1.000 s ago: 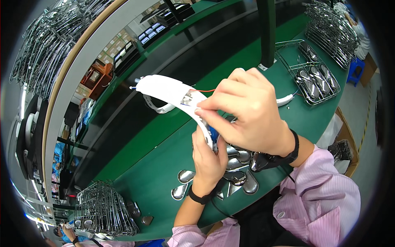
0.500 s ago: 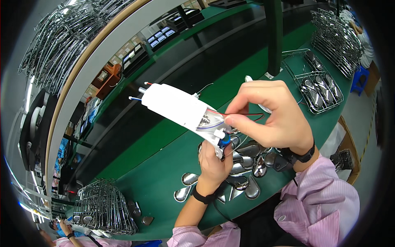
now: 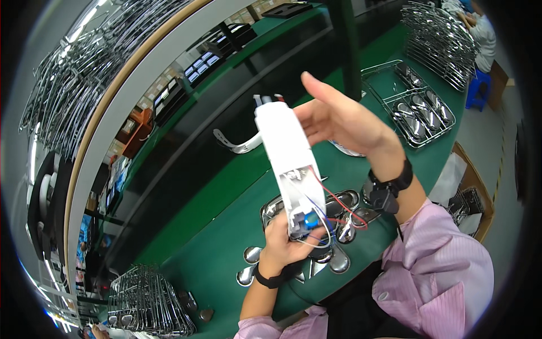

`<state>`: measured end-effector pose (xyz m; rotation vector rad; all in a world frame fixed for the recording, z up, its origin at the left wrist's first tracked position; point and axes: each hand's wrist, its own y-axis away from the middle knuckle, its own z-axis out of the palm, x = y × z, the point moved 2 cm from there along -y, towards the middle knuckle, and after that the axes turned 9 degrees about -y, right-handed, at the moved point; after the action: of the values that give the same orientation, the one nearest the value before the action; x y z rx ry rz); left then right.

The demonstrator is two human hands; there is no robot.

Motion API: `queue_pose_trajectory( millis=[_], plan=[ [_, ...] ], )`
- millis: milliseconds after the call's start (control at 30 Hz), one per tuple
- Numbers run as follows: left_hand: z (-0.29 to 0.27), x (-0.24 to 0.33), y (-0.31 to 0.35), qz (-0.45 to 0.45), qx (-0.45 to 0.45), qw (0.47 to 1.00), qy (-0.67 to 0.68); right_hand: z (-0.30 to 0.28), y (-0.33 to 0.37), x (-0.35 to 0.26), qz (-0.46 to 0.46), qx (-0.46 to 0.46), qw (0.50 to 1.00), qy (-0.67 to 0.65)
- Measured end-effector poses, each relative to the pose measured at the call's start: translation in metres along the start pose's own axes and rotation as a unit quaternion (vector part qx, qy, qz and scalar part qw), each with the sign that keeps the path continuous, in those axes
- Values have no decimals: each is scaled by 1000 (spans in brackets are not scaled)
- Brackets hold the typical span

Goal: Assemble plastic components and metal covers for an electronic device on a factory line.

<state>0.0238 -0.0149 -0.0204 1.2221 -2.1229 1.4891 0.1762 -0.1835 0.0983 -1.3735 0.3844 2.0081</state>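
Note:
My left hand (image 3: 276, 244) is closed round the lower end of a long white plastic housing (image 3: 287, 138), which stands tilted over the bench. Its open lower section shows a blue part (image 3: 311, 219) and loose wires, among them a red wire (image 3: 337, 199) looping out to the right. Short wire ends stick out at the top of the housing. Beside its upper right edge is my right hand (image 3: 353, 121), thumb raised and fingers apart. Some fingertips pass behind the housing, so contact cannot be made out. Several shiny chrome covers (image 3: 339, 260) lie on the bench below.
A white curved strip (image 3: 244, 148) lies beyond the housing. At the right, a wire rack (image 3: 367, 72) holds chrome parts, near stacked racks (image 3: 440, 48). More wire racks (image 3: 148, 299) stand lower left. A dark post (image 3: 343, 45) rises behind my right hand. Another person (image 3: 484, 39) sits far right.
The housing has swung from pointing left to nearly upright. My right hand has let go of the red and black wires and moved up beside the housing with its fingers apart.

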Motion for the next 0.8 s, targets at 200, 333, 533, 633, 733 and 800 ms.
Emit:
queue_pose_trajectory(
  millis=[200,333,533,633,733,800],
  plan=[
    [-12,16,-5,-25,-81,995,56,-5,-16,17,-11,-125,960,-250],
    [-38,25,3,-64,-104,988,91,-36,-14,8,-71,-155,943,-287],
    [-90,31,18,-242,-175,951,79,-66,-15,19,-66,24,997,-13],
    [-116,18,9,-293,-200,932,81,-60,-18,30,-31,62,996,57],
    [-140,4,0,-283,-184,938,82,-61,-23,55,31,49,998,-7],
    [-151,-11,-11,-300,-123,944,59,-80,-21,88,14,115,983,142]
  ],
)
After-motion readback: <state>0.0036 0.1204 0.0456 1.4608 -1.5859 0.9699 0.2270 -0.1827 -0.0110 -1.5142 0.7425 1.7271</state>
